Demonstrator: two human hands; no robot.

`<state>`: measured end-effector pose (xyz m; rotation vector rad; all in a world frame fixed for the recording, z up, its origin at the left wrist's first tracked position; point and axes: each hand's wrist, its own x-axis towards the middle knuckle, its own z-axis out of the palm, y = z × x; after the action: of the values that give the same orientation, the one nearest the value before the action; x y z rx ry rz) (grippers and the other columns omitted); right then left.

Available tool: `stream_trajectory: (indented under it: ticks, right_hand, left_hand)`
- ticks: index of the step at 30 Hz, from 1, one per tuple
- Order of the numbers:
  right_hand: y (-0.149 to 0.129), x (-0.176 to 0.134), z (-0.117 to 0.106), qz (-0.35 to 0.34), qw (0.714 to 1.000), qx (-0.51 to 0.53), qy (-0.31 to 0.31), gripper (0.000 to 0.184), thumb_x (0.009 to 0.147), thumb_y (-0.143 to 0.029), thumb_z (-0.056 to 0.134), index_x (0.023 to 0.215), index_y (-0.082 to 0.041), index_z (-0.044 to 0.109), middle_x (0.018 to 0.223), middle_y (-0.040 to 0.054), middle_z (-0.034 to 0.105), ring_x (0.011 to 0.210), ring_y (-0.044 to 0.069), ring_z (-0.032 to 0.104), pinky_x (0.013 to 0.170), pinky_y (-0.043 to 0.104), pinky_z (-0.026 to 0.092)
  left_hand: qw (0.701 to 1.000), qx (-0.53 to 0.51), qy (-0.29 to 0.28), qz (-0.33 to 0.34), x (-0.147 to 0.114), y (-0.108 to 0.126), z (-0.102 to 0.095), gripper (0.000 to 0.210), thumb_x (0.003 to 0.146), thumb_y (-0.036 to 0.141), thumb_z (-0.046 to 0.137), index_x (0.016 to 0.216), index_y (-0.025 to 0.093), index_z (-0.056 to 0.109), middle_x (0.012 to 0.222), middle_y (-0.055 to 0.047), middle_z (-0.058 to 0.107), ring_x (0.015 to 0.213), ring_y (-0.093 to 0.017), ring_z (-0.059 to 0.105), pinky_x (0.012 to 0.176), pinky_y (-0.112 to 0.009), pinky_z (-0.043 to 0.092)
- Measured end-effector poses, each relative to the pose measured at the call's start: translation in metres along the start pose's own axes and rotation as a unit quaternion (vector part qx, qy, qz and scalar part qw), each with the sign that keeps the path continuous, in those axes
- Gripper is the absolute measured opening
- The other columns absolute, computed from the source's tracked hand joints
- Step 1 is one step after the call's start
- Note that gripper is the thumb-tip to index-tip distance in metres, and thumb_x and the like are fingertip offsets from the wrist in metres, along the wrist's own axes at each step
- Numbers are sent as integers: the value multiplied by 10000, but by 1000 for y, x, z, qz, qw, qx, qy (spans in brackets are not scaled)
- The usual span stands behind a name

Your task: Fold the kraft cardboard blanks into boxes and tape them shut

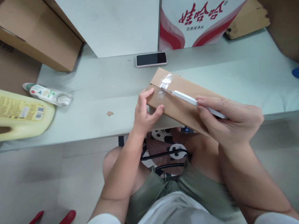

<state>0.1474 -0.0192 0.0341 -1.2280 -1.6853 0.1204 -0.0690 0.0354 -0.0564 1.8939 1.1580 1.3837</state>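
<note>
A long brown cardboard box (184,107) lies at a slant over the front edge of the table, with clear tape (166,80) across the seam near its left end. My left hand (146,109) grips that left end, thumb on the near side and fingers round the end. In my right hand (233,119) is a slim white utility knife (187,98), pinched between thumb and fingers. Its tip meets the seam at the tape; how deep it goes, I cannot tell. My right hand hides the box's right end.
Behind the box lies a phone (151,59), in front of a white carton (126,28) and a red-and-white carton (198,28). At left are a clear bottle (50,95), a yellow jug (25,115) and a brown carton (44,34). A cardboard scrap (110,114) lies on the table.
</note>
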Motion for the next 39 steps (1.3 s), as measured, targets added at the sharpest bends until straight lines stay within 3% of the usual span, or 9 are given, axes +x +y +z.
stream_trajectory:
  ticks: [4,14,24,31,39]
  right_hand:
    - [3,2,0,-20,1000,0,5,221,823,-149,729,921,-339,787,888,-25,812,760,210,783,616,301,630]
    - [2,8,0,19,999,-26,8,118,840,-186,734,863,-280,802,792,-14,799,574,156,710,515,276,552]
    - [1,14,3,3,998,-38,-52,170,852,-165,719,867,-313,801,843,-47,809,667,148,755,604,231,603]
    - [-1,8,2,-17,998,-7,-60,217,858,-133,696,929,-309,800,968,-4,811,865,231,788,748,333,662]
    - [-12,3,-10,22,997,-62,-40,173,845,-152,724,889,-307,789,904,-11,809,775,199,772,686,308,633]
  left_hand:
    - [1000,-5,1,5,0,-1,0,585,910,620,591,1355,285,412,1410,-127,524,1320,-282,542,1080,-456,465]
    - [1000,-4,7,-5,2,1,2,578,913,636,574,1350,286,427,1415,-119,525,1321,-275,545,1078,-448,470]
    - [1000,-3,-1,-14,2,1,2,601,899,656,580,1352,288,435,1423,-117,519,1334,-285,534,1096,-455,452]
    - [999,15,-6,-46,8,8,-6,604,860,643,642,1311,265,507,1329,-96,604,1213,-273,609,1017,-421,507]
    - [998,18,2,-55,11,8,-5,576,852,615,660,1287,261,532,1257,-79,632,1120,-244,636,958,-390,526]
